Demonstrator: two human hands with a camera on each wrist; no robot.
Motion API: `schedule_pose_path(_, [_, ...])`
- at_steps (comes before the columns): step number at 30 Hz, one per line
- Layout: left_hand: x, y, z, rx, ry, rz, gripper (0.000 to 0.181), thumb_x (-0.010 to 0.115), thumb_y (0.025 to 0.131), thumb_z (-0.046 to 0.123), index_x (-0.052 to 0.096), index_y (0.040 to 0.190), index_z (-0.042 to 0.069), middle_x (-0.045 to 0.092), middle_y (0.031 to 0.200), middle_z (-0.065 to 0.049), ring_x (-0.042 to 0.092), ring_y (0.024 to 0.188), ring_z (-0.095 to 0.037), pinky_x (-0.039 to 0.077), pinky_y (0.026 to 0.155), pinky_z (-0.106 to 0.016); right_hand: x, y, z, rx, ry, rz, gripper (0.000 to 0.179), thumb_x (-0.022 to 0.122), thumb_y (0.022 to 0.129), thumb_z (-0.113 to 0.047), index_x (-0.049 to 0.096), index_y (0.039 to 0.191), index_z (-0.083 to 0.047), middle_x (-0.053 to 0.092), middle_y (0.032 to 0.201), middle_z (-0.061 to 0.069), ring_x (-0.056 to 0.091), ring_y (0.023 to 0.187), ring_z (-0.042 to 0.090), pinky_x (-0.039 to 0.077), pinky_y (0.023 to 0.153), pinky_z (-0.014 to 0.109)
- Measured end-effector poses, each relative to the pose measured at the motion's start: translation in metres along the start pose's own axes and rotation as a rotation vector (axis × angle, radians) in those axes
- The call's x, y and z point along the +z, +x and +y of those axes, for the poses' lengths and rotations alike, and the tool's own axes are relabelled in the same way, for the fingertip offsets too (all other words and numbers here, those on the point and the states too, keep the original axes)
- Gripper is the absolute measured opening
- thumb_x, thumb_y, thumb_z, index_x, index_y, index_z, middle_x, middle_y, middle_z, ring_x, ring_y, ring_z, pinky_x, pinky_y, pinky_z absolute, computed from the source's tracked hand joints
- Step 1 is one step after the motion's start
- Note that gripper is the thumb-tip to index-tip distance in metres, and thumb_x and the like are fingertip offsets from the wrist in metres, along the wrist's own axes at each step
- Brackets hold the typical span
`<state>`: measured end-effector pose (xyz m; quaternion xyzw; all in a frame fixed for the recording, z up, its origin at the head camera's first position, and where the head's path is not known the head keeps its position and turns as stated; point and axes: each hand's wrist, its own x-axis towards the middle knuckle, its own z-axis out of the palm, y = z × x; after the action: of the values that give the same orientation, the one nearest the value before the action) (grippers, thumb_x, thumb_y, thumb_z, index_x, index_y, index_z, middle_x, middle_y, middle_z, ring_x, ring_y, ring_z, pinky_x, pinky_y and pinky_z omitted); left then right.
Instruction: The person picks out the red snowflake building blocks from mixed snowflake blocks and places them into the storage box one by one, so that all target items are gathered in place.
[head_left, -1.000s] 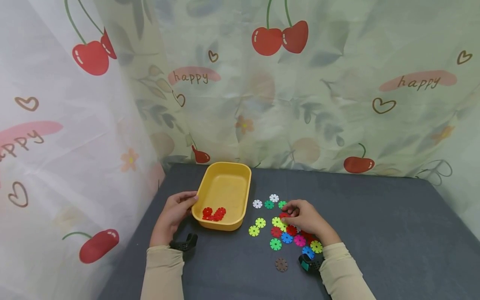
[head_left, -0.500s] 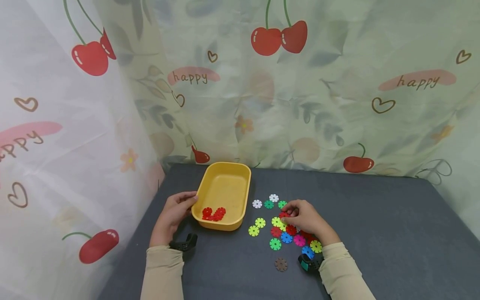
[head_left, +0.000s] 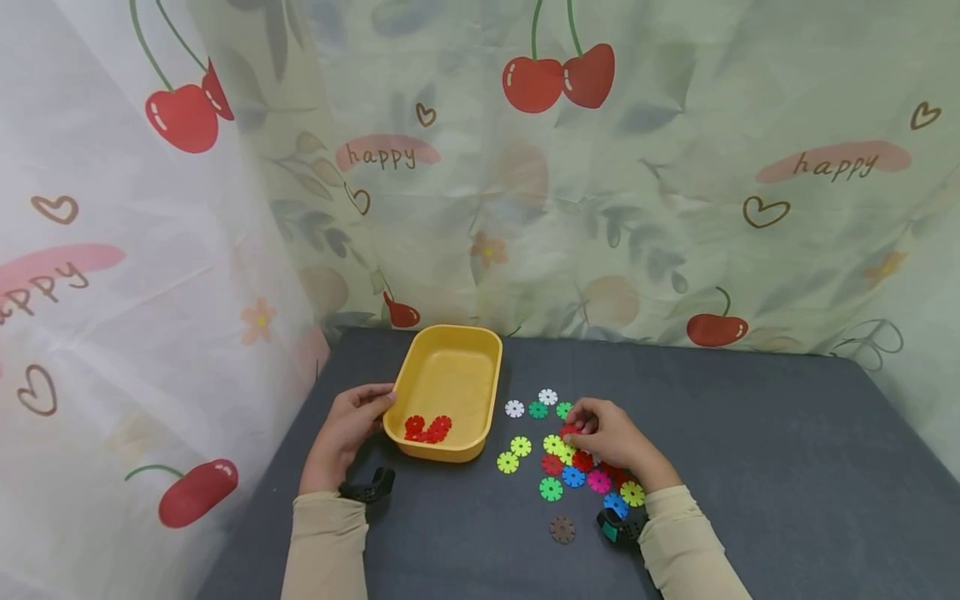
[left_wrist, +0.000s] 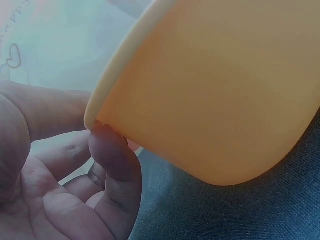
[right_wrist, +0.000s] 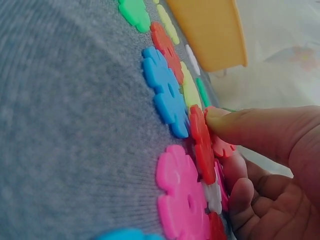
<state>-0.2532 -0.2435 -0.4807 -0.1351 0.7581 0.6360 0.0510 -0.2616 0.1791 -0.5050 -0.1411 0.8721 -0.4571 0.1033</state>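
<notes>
On the left, my left hand point(head_left: 347, 433) grips the rim of a yellow plastic tub point(head_left: 457, 375) between thumb and fingers. Several red notched flower-shaped discs point(head_left: 429, 430) lie at the tub's near end. The left wrist view shows the tub's wall point(left_wrist: 215, 100) close up, with the thumb under its rim. To the right, my right hand point(head_left: 613, 435) is low over a spread of coloured discs and pinches a red disc point(head_left: 569, 431) between thumb and finger. In the right wrist view the thumb lies against this red disc point(right_wrist: 223, 147), partly hidden behind another red disc point(right_wrist: 201, 145).
Around the right hand lie yellow discs point(head_left: 507, 462), a blue disc point(head_left: 573, 476), a pink disc point(head_left: 599, 481), green discs point(head_left: 551, 489) and white discs point(head_left: 514, 408), some overlapping. A brown disc point(head_left: 562, 529) lies nearer on the dark tablecloth point(head_left: 765, 442). A printed curtain point(head_left: 465, 192) stands behind.
</notes>
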Motion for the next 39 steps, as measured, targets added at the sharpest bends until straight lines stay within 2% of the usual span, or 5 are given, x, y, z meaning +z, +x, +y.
schedule_pose_path(9, [0.000,0.001,-0.002,-0.012,-0.002,-0.004,0.042,0.070,0.105,0.027,0.066,0.141,0.005,0.064,0.138,-0.018,0.065,0.115,-0.028,0.057,0.086,-0.026,-0.001,-0.002,0.001,-0.031,-0.015,0.001,0.010,0.073,0.100,-0.010,0.069,0.107,-0.006,0.064,0.093,0.008,0.057,0.077,0.020,0.052,0.065,0.032])
schedule_pose_path(15, [0.000,0.000,0.000,0.013,0.001,-0.011,0.043,0.069,0.105,0.027,0.065,0.141,0.004,0.064,0.140,-0.020,0.065,0.116,-0.029,0.056,0.088,-0.027,-0.003,-0.002,0.000,-0.060,0.038,0.002,0.009,0.071,0.101,-0.009,0.069,0.108,-0.004,0.066,0.093,0.010,0.059,0.075,0.022,0.052,0.063,0.031])
schedule_pose_path(22, [0.001,0.003,-0.001,0.001,0.015,-0.010,0.042,0.069,0.105,0.028,0.066,0.140,0.006,0.065,0.139,-0.017,0.065,0.114,-0.027,0.057,0.089,-0.027,-0.002,-0.003,-0.001,-0.073,0.083,0.021,0.011,0.072,0.101,-0.012,0.070,0.109,-0.004,0.068,0.095,0.011,0.063,0.078,0.024,0.054,0.068,0.032])
schedule_pose_path(28, [0.001,0.002,0.000,0.006,0.004,-0.013,0.043,0.069,0.105,0.026,0.065,0.141,0.004,0.064,0.140,-0.019,0.065,0.116,-0.028,0.056,0.088,-0.026,0.000,-0.003,-0.011,-0.050,0.141,0.052,0.014,0.072,0.102,-0.016,0.071,0.112,-0.007,0.069,0.099,0.011,0.064,0.084,0.026,0.056,0.073,0.035])
schedule_pose_path(39, [-0.001,0.002,-0.001,-0.010,0.004,0.001,0.043,0.070,0.105,0.029,0.066,0.142,0.006,0.064,0.140,-0.018,0.065,0.116,-0.027,0.057,0.089,-0.026,0.015,0.006,-0.034,-0.080,0.273,0.095,0.018,0.074,0.102,-0.019,0.071,0.114,-0.007,0.071,0.109,0.014,0.067,0.091,0.044,0.056,0.074,0.040])
